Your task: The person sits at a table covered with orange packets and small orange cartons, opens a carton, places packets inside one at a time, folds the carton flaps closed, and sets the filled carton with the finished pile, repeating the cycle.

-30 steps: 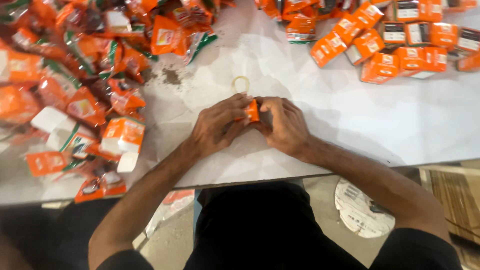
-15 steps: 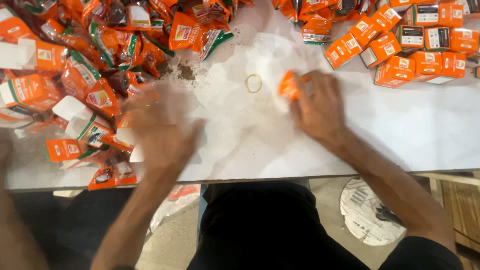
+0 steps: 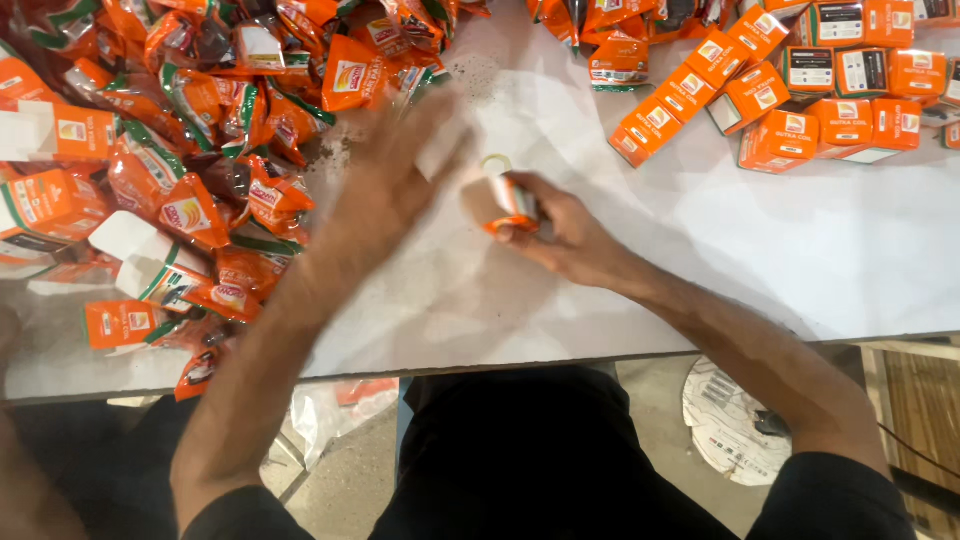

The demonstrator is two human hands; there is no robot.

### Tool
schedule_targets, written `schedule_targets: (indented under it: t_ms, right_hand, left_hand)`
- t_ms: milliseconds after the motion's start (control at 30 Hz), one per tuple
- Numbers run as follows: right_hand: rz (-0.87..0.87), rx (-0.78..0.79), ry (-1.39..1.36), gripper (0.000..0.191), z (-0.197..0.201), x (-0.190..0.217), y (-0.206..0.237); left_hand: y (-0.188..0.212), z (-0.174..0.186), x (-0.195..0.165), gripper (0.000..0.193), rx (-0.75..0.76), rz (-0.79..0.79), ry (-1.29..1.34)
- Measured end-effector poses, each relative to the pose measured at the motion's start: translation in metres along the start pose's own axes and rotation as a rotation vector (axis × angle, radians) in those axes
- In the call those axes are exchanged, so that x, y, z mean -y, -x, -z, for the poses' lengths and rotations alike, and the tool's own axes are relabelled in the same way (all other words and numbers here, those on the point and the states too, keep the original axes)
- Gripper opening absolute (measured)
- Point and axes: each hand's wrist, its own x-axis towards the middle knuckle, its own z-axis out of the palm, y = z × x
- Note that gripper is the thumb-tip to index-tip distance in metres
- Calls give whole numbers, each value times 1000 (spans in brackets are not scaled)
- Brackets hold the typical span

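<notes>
My right hand (image 3: 560, 225) grips a small orange carton (image 3: 505, 200) near the middle of the white table (image 3: 760, 260); the carton lies tilted with its open end toward the left. My left hand (image 3: 395, 175) is blurred in motion just left of the carton, fingers spread, and I cannot make out anything in it. A small ring-shaped band (image 3: 495, 162) lies on the table just behind the carton. A heap of orange and green sachets (image 3: 200, 150) fills the table's left side, close to my left forearm.
Closed orange cartons (image 3: 800, 90) lie in rows at the back right. A few flat cartons (image 3: 120, 325) lie at the near left edge. Brown crumbs dot the table near the sachets. Below the table edge are my dark lap and the floor.
My left hand swung from the sachet heap at the left back toward the carton. My right hand drew the carton slightly nearer to me.
</notes>
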Motion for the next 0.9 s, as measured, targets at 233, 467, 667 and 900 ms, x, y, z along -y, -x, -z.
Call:
schedule_targets:
  t_ms: [233, 467, 667, 900]
  right_hand:
    - [631, -329, 402, 67, 3, -19, 15]
    - [573, -342, 359, 61, 7, -23, 11]
    - [595, -378, 380, 66, 5, -25, 10]
    - [617, -408, 386, 60, 2, -30, 9]
  left_hand:
    - [28, -70, 69, 63, 195, 323, -116]
    - [27, -37, 0, 50, -182, 387, 540]
    - [39, -59, -62, 41, -526, -24, 478]
    - [30, -69, -66, 48, -170, 72, 124]
